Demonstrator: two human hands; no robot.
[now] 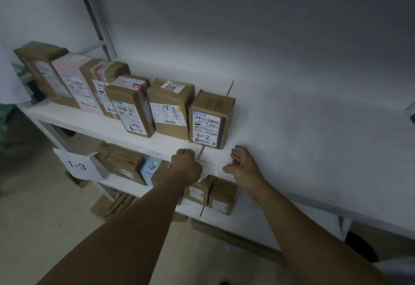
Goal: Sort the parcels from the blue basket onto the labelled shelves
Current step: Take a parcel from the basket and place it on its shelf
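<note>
Six parcels (170, 109) stand in a row on the upper shelf (292, 127), the rightmost parcel (211, 120) marked 1-2 (handwritten on its label). Lower down, a 1-3 card (77, 165) hangs at the left. The left hand (186, 165) is balled into an empty fist at the upper shelf's front edge; the right hand (243, 165) rests just beside it, fingers loosely curled, holding nothing.

Brown parcel (211, 119) marked 1-2 upright on white upper shelf (292, 132), just right of other parcels (132, 107).
</note>
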